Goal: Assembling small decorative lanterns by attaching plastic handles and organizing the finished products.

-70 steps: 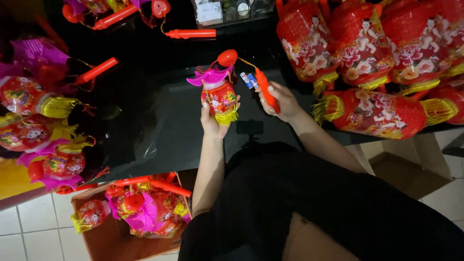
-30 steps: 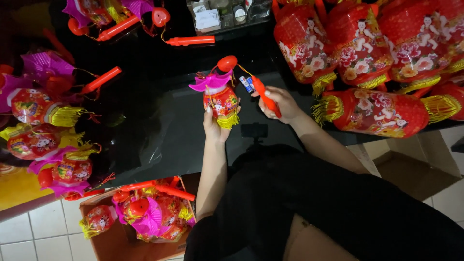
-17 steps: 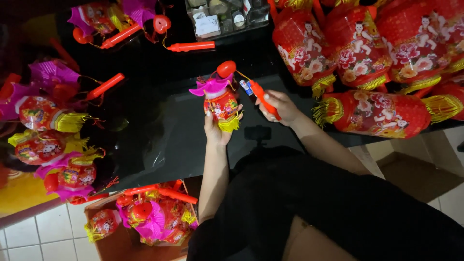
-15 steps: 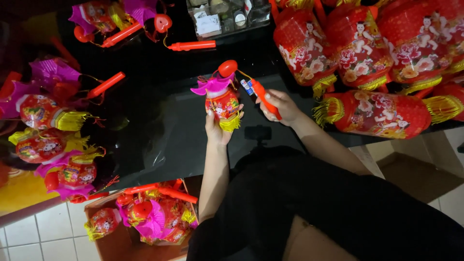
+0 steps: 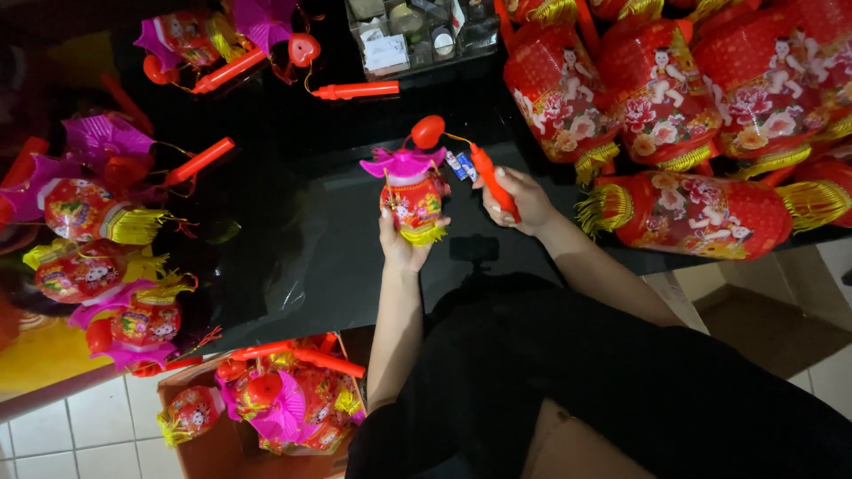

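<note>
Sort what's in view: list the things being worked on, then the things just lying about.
In hand:
left hand holding small lantern
right hand gripping red handle

Lying about:
large red lanterns
loose red stick
clear organiser box
box of lanterns

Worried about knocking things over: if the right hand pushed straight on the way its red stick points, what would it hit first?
The right hand points its red handle up-left, so probably the small lantern's red top ball; depth is unclear.
</note>
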